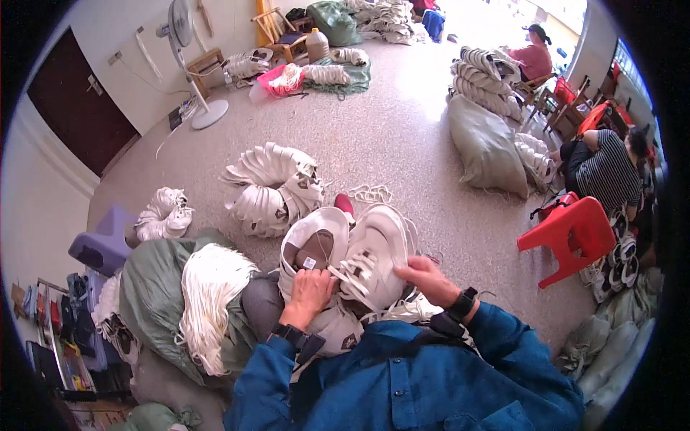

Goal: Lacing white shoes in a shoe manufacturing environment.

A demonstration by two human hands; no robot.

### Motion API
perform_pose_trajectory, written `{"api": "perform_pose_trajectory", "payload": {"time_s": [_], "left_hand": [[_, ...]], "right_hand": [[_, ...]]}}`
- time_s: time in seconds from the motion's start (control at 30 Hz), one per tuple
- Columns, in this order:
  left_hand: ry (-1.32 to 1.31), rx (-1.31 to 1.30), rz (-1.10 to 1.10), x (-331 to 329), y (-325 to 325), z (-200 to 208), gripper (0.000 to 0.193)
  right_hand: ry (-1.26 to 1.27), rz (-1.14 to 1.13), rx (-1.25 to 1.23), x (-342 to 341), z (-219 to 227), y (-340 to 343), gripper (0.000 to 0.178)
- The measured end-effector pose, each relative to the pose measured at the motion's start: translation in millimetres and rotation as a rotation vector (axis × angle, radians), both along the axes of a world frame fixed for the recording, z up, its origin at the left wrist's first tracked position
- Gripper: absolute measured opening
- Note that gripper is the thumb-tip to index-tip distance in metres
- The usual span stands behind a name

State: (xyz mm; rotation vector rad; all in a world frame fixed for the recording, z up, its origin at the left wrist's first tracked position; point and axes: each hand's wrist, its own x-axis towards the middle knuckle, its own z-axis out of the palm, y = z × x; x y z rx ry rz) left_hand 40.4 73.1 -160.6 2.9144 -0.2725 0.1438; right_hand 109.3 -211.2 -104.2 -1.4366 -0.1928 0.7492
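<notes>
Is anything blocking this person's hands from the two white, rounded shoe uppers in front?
Nothing visible does. The bare left hand touches the rounded white shoe upper with the brownish lining; the bare right hand touches the outer edge of the other white upper. Flat white laces lie between the hands, blocking neither.

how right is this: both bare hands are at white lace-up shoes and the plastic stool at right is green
Not green: the head view shows a red plastic stool there. The bare left hand and bare right hand are at white shoes.
</notes>
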Motion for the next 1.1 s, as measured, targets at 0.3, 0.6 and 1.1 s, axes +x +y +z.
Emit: {"api": "perform_pose_trajectory", "payload": {"time_s": [0.3,0.6,1.1], "left_hand": [[-0.130,-0.029,-0.053,-15,-6,2,0.026],[0.166,-0.035,-0.001,-7,-4,19,0.027],[-0.408,-0.103,-0.079,-22,-30,50,0.035]], "right_hand": [[-0.262,-0.100,0.171,51,11,117,0.023],[-0.426,0.218,-0.053,33,-3,115,0.038],[-0.490,0.162,-0.018,52,-10,149,0.029]]}}
